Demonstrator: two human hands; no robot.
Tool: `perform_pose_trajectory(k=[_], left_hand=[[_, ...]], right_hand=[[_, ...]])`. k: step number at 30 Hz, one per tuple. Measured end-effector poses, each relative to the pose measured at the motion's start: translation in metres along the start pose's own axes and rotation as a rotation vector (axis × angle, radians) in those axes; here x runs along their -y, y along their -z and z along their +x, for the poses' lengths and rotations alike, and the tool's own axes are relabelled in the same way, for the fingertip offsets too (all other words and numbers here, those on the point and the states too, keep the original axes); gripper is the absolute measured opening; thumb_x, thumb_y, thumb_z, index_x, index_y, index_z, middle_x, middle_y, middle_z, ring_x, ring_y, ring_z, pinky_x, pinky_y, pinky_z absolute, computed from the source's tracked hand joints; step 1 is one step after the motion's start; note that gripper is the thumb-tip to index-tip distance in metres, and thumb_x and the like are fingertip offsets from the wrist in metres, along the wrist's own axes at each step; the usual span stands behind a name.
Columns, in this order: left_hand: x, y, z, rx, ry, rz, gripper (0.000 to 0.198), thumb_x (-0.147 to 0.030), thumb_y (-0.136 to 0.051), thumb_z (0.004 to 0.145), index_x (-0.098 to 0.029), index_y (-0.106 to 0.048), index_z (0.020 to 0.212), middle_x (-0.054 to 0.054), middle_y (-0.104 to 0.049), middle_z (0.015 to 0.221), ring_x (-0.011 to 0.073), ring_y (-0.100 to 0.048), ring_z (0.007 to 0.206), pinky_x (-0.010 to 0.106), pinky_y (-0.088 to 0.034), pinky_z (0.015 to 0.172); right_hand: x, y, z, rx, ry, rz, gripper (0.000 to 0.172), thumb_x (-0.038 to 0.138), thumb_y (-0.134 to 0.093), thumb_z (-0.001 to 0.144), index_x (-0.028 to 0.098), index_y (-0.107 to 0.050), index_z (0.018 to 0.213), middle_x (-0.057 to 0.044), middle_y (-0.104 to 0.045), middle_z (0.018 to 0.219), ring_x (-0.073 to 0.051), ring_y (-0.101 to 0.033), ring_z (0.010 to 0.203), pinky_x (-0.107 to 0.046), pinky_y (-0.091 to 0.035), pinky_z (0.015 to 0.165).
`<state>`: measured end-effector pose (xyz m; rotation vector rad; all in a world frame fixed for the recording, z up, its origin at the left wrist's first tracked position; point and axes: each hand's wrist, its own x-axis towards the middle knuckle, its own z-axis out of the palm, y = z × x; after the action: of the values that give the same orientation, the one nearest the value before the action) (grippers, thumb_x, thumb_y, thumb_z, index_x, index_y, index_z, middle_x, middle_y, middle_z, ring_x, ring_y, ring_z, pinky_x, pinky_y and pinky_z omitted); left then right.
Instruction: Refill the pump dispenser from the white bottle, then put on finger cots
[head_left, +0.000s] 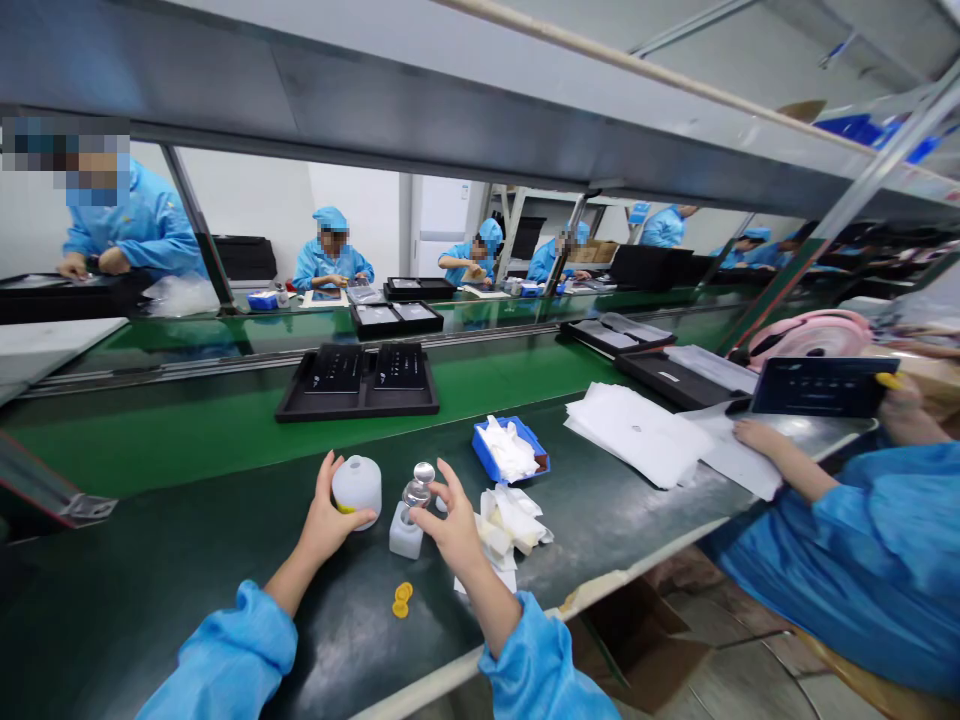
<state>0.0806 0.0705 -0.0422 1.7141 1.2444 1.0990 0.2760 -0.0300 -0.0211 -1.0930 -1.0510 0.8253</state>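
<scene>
Left hand (326, 525): curling its spread grip around a white plastic jar (357, 490)
Right hand (454, 530): pinching a glass bottle (417, 490) above a white cup (405, 535)
Counter (225, 620): carrying yellow rings (402, 598) nearby

A plastic bin (486, 450) sits behind crumpled wipes (510, 525), left of paper sheets (637, 435).

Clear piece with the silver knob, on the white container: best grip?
Probably the clear body, pinched from the right-hand side, where the right hand is. The silver knob is small and round, so it looks slippery. The clear piece stands upright on the white container, so a straight lift seems safest.
</scene>
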Motion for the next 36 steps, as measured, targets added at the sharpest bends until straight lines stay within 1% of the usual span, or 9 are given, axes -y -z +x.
perform_pose_trajectory(k=[3,7,10,12,15,21,26,29,36], left_hand=[[-0.003,-0.002,0.001,-0.003,0.007,0.046,0.112,-0.041,-0.079,0.057,-0.025,-0.019,0.150,0.011,-0.037,0.151,0.0232,-0.048,0.136,0.047,-0.039,0.124],[-0.011,0.007,-0.003,0.002,-0.046,0.175,0.100,-0.045,-0.076,0.059,-0.025,-0.028,0.145,0.007,-0.043,0.147,0.0207,-0.051,0.132,0.043,-0.045,0.119],[-0.020,0.019,-0.007,0.070,-0.136,0.320,0.093,-0.046,-0.074,0.061,-0.025,-0.034,0.141,0.005,-0.044,0.144,0.0185,-0.050,0.133,0.040,-0.043,0.121],[-0.027,0.026,-0.010,0.136,-0.207,0.430,0.082,-0.041,-0.072,0.063,-0.027,-0.041,0.138,0.002,-0.047,0.142,0.0168,-0.049,0.133,0.039,-0.042,0.122],[-0.034,0.033,-0.013,0.199,-0.292,0.586,0.072,-0.033,-0.067,0.066,-0.031,-0.046,0.135,0.000,-0.050,0.138,0.0166,-0.050,0.131,0.041,-0.043,0.120],[-0.037,0.034,-0.015,0.228,-0.448,0.828,0.068,-0.022,-0.060,0.067,-0.033,-0.049,0.134,0.003,-0.052,0.134,0.0190,-0.051,0.126,0.044,-0.045,0.113],[-0.043,0.036,-0.015,0.223,-0.557,0.987,0.065,-0.019,-0.050,0.073,-0.037,-0.046,0.135,0.003,-0.051,0.132,0.0187,-0.048,0.126,0.045,-0.041,0.114],[-0.050,0.037,-0.016,0.215,-0.609,1.063,0.064,-0.018,-0.046,0.076,-0.038,-0.044,0.136,0.004,-0.050,0.132,0.0184,-0.047,0.126,0.045,-0.041,0.114],[-0.061,0.035,-0.017,0.210,-0.698,1.170,0.067,-0.012,-0.043,0.074,-0.039,-0.043,0.137,0.006,-0.050,0.129,0.0198,-0.045,0.123,0.046,-0.039,0.113]], right_hand=[[0.003,0.000,0.001,-0.023,-0.023,0.026,0.099,0.037,-0.073,0.061,0.008,-0.027,0.143,-0.007,-0.066,0.099,-0.027,-0.059,0.103,-0.045,-0.030,0.109],[0.001,0.000,0.003,-0.051,-0.004,0.039,0.096,0.035,-0.074,0.061,0.010,-0.030,0.142,-0.006,-0.067,0.099,-0.027,-0.061,0.102,-0.045,-0.032,0.108],[-0.003,0.000,0.004,-0.062,0.013,0.066,0.092,0.033,-0.075,0.063,0.012,-0.032,0.142,-0.005,-0.067,0.100,-0.026,-0.062,0.101,-0.044,-0.035,0.107],[-0.005,0.000,0.004,-0.072,0.012,0.091,0.092,0.033,-0.077,0.063,0.013,-0.033,0.142,-0.005,-0.067,0.100,-0.026,-0.063,0.101,-0.044,-0.037,0.106],[-0.006,0.000,0.005,-0.081,0.004,0.113,0.094,0.034,-0.078,0.063,0.012,-0.032,0.142,-0.006,-0.067,0.102,-0.026,-0.062,0.102,-0.044,-0.038,0.106],[-0.008,0.002,0.004,-0.086,0.033,0.128,0.089,0.030,-0.078,0.065,0.015,-0.035,0.141,-0.006,-0.069,0.102,-0.026,-0.064,0.101,-0.047,-0.039,0.106],[-0.005,0.002,0.002,-0.102,0.030,0.116,0.091,0.031,-0.078,0.063,0.014,-0.035,0.142,-0.007,-0.069,0.104,-0.026,-0.063,0.102,-0.045,-0.040,0.104],[-0.002,0.001,0.002,-0.104,0.019,0.108,0.094,0.033,-0.078,0.063,0.012,-0.033,0.143,-0.007,-0.068,0.104,-0.026,-0.062,0.102,-0.043,-0.040,0.103],[0.000,0.001,0.000,-0.113,0.018,0.112,0.091,0.032,-0.077,0.064,0.014,-0.035,0.143,-0.005,-0.068,0.102,-0.026,-0.063,0.100,-0.045,-0.039,0.105]])
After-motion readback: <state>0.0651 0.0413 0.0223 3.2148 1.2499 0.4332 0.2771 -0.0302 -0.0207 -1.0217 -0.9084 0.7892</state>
